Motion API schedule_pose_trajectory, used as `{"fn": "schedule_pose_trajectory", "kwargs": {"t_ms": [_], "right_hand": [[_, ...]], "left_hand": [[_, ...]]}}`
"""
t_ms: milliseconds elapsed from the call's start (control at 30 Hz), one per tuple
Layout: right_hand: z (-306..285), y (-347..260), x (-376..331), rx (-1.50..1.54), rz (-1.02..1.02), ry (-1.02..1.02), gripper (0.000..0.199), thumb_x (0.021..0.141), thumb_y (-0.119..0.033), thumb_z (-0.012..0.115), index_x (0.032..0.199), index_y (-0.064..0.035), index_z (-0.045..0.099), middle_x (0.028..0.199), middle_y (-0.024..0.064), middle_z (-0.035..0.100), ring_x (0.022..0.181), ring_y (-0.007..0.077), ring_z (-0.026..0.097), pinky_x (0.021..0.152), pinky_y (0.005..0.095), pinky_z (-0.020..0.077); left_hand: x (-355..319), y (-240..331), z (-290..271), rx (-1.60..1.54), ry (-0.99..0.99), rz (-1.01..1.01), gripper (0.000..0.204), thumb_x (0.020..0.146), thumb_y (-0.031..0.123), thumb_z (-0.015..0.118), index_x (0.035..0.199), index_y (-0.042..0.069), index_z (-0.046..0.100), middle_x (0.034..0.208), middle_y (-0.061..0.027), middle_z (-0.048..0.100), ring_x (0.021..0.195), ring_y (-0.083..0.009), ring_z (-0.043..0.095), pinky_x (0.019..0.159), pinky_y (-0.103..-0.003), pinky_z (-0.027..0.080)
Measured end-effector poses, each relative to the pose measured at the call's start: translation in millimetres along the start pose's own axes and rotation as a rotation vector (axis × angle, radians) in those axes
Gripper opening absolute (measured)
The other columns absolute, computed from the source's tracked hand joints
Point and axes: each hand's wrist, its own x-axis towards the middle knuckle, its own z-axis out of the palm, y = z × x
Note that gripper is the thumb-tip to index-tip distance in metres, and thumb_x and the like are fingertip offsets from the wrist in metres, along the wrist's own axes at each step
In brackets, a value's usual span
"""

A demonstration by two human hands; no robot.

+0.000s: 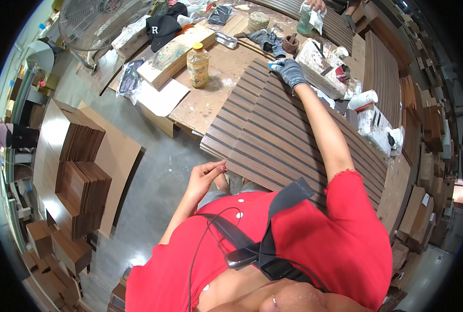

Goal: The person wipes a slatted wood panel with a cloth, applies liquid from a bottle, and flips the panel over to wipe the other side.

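Note:
A brown wood-grain panel (273,122) with dark grooves lies slanted across the workbench in front of me. My right hand (289,72), in a grey-striped glove, reaches to the panel's far end. Its fingers are closed round a small blue piece (271,66), mostly hidden, resting on the panel surface. My left hand (206,174) is bare and hovers by the panel's near left edge. Thumb and fingertips meet in a pinch there; whatever they may hold is too small to make out.
A yellow-capped bottle (197,66) and a wooden block (176,54) stand left of the panel. Paint-stained white containers (322,67) line its right side. At the top, another person's hand (316,5) is near a clear bottle (307,22). Stacked brown boards (80,171) stand at left.

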Motion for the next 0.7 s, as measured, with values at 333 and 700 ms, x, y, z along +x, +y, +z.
{"fn": "schedule_pose_trajectory", "kwargs": {"t_ms": [333,700], "right_hand": [[-13.9,14.0,-21.8,-0.130,0.108,0.142,0.038,0.082,-0.037,0.074,0.098,-0.0021,0.073,0.090,0.0187,0.072,0.079,0.0288,0.068,0.078,0.0350,0.0509],[-35.1,41.5,-55.3,-0.133,0.175,0.090,0.038,0.081,-0.040,0.072,0.097,-0.0058,0.074,0.091,0.0186,0.071,0.079,0.0307,0.067,0.079,0.0369,0.0507]], "left_hand": [[6.2,6.3,-5.6,0.029,-0.041,-0.032,0.028,0.095,0.012,0.061,0.119,-0.002,0.067,0.099,-0.0065,0.072,0.088,-0.0086,0.062,0.081,-0.023,0.046],[14.5,22.7,-10.5,0.160,-0.093,-0.097,0.028,0.093,0.011,0.064,0.115,-0.005,0.067,0.099,-0.0096,0.072,0.094,-0.0123,0.065,0.090,-0.025,0.048]]}}
